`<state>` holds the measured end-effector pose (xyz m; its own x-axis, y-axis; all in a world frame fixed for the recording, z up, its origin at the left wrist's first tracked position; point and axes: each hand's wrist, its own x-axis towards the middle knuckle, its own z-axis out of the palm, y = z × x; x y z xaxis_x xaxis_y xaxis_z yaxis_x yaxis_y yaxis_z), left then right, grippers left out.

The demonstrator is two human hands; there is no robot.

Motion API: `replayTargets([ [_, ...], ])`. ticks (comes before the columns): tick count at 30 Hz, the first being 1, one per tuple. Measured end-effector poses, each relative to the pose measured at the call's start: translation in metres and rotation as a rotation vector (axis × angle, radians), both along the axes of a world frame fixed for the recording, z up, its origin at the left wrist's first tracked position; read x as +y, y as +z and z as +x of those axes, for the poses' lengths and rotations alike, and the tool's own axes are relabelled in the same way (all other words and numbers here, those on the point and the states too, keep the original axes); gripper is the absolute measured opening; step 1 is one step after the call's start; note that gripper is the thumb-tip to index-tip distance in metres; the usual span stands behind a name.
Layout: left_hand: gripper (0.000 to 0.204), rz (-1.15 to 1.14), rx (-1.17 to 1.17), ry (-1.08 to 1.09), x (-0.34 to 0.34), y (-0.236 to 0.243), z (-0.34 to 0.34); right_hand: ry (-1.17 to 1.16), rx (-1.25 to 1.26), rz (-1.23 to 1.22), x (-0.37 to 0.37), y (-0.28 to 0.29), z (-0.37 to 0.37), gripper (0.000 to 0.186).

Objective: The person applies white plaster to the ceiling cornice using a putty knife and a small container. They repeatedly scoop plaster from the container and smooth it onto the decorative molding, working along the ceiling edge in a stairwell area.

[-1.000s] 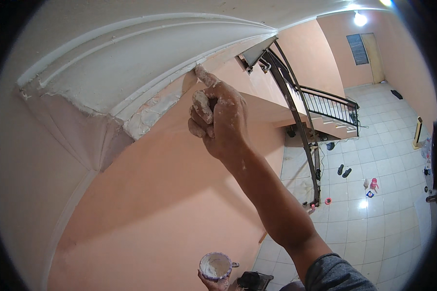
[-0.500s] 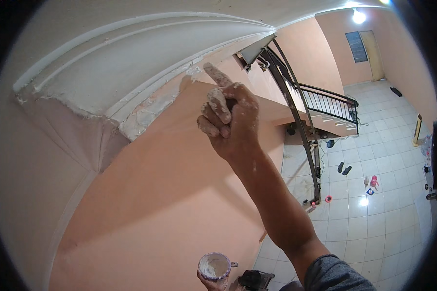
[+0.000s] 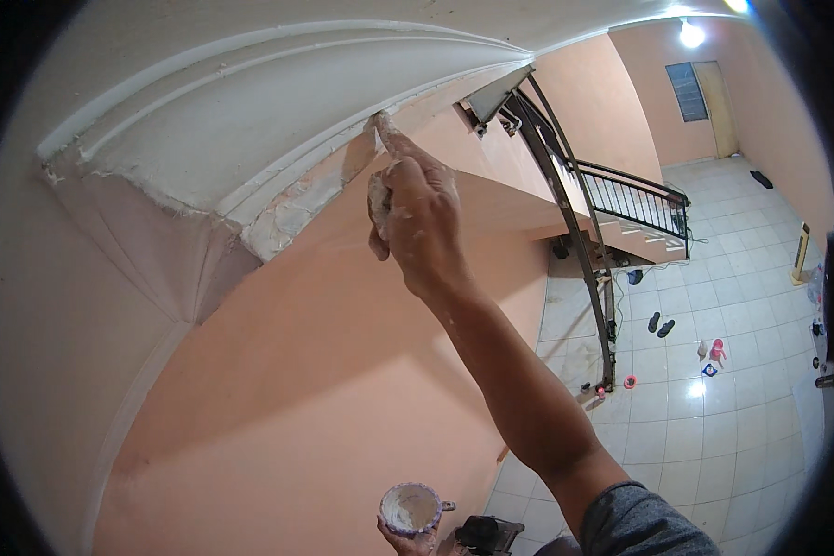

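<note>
My right hand [image 3: 415, 208] reaches up to the white cornice [image 3: 278, 111] where it meets the peach wall [image 3: 324, 334]. Its index finger is stretched out, the tip touching the cornice's lower edge; the other fingers curl loosely and hold nothing I can see. White paste coats the fingers. Rough white filler [image 3: 292, 218] lies along the joint to the left of the hand. Low in the view, my left hand [image 3: 408, 539] grips a mug [image 3: 412, 509] with a purplish rim and white paste inside. Most of that hand is hidden under the mug.
Pinkish cloth-like sheeting [image 3: 148, 241] hangs below the cornice's broken left end. Dark metal posts [image 3: 574, 222] and a staircase railing [image 3: 635, 196] stand to the right. Far below, sandals [image 3: 661, 324] and small items lie on the tiled floor [image 3: 676, 408]. A dark object [image 3: 480, 535] is beside the mug.
My right hand has moved up and slightly left, bringing its index fingertip onto the cornice edge. The mug in my left hand has stayed nearly in place.
</note>
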<state>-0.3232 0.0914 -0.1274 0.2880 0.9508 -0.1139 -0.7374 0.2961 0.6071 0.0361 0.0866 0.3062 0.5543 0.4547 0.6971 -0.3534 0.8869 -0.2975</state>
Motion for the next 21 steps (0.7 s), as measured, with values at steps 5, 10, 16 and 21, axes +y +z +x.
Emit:
replayTargets([
  [5, 0.084, -0.023, 0.070, 0.053, -0.002, -0.005, -0.008, -1.018, -0.241, -0.097, 0.016, -0.004, 0.011, 0.046],
  [10, 0.084, 0.003, 0.084, 0.051, -0.001, -0.006, -0.011, -1.105, -0.216, -0.143, 0.021, -0.007, 0.027, 0.041],
  [16, 0.084, -0.016, 0.075, 0.050, -0.002, -0.004, -0.006, -1.019, -0.211, -0.079, 0.018, -0.006, 0.024, 0.038],
  [21, 0.084, -0.063, 0.011, 0.046, -0.002, -0.006, -0.005, -1.069, -0.228, -0.095, 0.016, -0.010, 0.023, 0.037],
])
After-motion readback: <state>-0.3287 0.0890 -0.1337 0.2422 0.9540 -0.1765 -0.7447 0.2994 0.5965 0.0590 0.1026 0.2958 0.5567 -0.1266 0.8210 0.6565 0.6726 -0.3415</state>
